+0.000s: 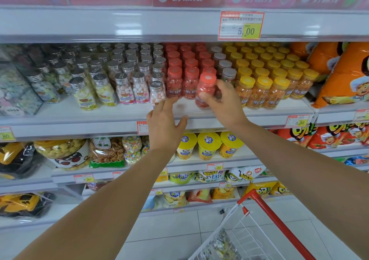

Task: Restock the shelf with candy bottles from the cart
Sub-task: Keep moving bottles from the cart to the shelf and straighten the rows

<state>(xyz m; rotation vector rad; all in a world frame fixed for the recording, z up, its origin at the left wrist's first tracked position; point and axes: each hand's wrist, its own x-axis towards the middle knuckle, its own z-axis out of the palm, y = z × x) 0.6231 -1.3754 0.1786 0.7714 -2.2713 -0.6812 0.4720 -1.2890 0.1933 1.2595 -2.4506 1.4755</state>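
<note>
A red bottle (205, 89) is nearly upright, cap up, its long axis vertical with the top leaning slightly right. It is at the front of the shelf (111, 116), ahead of the red-capped rows (182, 68) and just beside yellow-capped bottles (261, 92). Silver-capped bottles (121, 76) fill the left. This is a shop aisle with white floor tiles (169, 237); a wire cart (259, 219) sits lower right. The right hand (225, 102), arm outstretched, grasps the bottle. The left hand (164, 124) reaches beside it, fingers (169, 104) released, holding nothing.
</note>
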